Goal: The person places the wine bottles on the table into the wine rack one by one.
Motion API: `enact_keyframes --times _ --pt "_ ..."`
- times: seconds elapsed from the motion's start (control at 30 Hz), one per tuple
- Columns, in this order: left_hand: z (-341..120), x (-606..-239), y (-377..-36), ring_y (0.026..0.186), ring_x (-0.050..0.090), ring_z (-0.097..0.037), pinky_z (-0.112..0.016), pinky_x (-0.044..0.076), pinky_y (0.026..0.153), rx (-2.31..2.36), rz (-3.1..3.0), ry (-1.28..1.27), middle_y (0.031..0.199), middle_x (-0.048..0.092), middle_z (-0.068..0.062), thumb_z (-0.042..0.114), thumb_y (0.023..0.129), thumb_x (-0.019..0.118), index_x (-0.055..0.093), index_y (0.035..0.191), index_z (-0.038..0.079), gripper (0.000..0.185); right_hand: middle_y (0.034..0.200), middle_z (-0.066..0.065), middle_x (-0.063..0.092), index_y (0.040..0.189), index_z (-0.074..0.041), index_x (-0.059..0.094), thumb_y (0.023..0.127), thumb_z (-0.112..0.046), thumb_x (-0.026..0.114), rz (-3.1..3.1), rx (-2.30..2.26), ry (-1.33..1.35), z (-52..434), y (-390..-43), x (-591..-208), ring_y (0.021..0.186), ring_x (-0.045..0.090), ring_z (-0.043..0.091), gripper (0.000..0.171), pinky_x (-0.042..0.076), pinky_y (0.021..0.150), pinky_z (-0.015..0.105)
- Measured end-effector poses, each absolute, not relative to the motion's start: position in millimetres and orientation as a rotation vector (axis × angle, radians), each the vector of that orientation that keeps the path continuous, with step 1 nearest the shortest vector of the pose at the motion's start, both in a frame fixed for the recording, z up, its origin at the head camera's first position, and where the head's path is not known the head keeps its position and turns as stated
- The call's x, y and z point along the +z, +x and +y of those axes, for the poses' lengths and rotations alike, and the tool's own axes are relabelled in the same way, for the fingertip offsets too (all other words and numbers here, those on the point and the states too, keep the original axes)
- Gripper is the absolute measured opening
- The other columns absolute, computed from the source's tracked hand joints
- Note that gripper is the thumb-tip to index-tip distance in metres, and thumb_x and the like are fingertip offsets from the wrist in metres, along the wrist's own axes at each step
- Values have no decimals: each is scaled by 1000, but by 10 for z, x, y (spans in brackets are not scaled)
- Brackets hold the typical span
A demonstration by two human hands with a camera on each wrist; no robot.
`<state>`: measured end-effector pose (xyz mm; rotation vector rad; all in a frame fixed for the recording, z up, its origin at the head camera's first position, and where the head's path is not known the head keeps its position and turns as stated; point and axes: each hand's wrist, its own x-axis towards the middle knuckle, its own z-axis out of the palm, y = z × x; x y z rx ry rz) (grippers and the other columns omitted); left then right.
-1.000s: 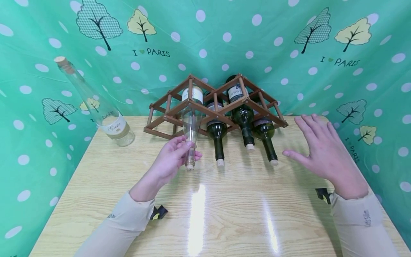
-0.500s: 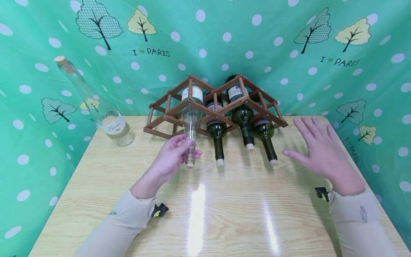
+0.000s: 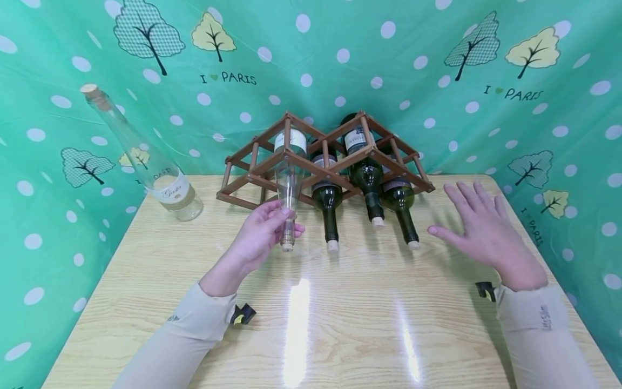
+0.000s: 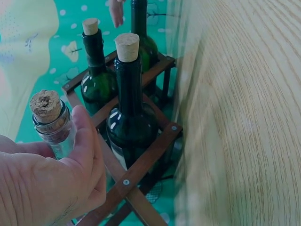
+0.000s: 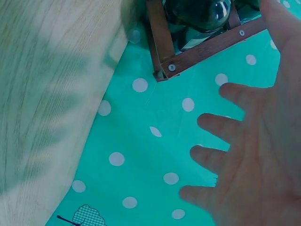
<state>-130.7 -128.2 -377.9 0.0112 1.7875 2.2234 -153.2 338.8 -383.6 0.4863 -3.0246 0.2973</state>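
A brown wooden wine rack (image 3: 272, 162) stands at the table's far edge. A clear glass bottle (image 3: 290, 178) lies in its left slot, corked neck pointing toward me. My left hand (image 3: 288, 220) grips that neck just behind the cork (image 4: 45, 105); in the left wrist view my left hand (image 4: 70, 155) has its thumb along the glass. Three dark green corked bottles (image 3: 330, 202) (image 3: 369, 178) (image 3: 402, 208) fill the other slots. My right hand (image 3: 473, 224) hovers over the table to the right of the rack, fingers spread and holding nothing; my right hand (image 5: 240, 155) shows a bare palm.
A second clear bottle with a cork (image 3: 167, 186) stands upright at the table's far left corner. The light wooden table (image 3: 340, 313) is backed on three sides by a green dotted cloth (image 3: 389, 65). The rack's right corner (image 5: 167, 66) sits near the table edge.
My left hand has slid the clear bottle slightly deeper into the rack. The right hand has drifted a little down and stays spread.
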Motion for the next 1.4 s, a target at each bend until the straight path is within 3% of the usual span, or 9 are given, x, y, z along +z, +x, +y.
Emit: enact_keyframes --times 0.37,0.83,1.13,1.4 --pt "-1310 -3800 -1331 95 76 -21 -36 58 99 2199 1793 33 143 52 -25 17 114 49 22 161 -6 59 173 30 5 172 -13 6 100 -69 58 -3118 327 448 3409 -1533 -3887 156 -10 55 105 -11 116 80" --pt "-1428 -3836 -1306 103 67 -21 -30 59 92 2097 1963 -61 144 54 -22 23 111 57 24 163 -2 66 173 31 4 172 -12 6 100 -69 59 -3121 333 444 3398 -1508 -3877 156 -12 55 106 -12 116 79" --pt "-1530 -3863 -1272 102 70 -26 -38 61 93 2068 2110 -74 145 51 -27 26 110 60 23 162 -4 70 173 31 4 172 -12 6 99 -68 60 -3111 335 449 3383 -1491 -3847 156 -11 55 106 -13 116 78" --pt "-1629 -3830 -1254 114 68 -37 -39 61 93 1985 2432 -101 142 51 -23 31 110 61 25 163 -1 72 173 31 5 172 -12 6 99 -68 60 -3099 328 452 3377 -1489 -3838 157 -11 55 106 -13 117 78"
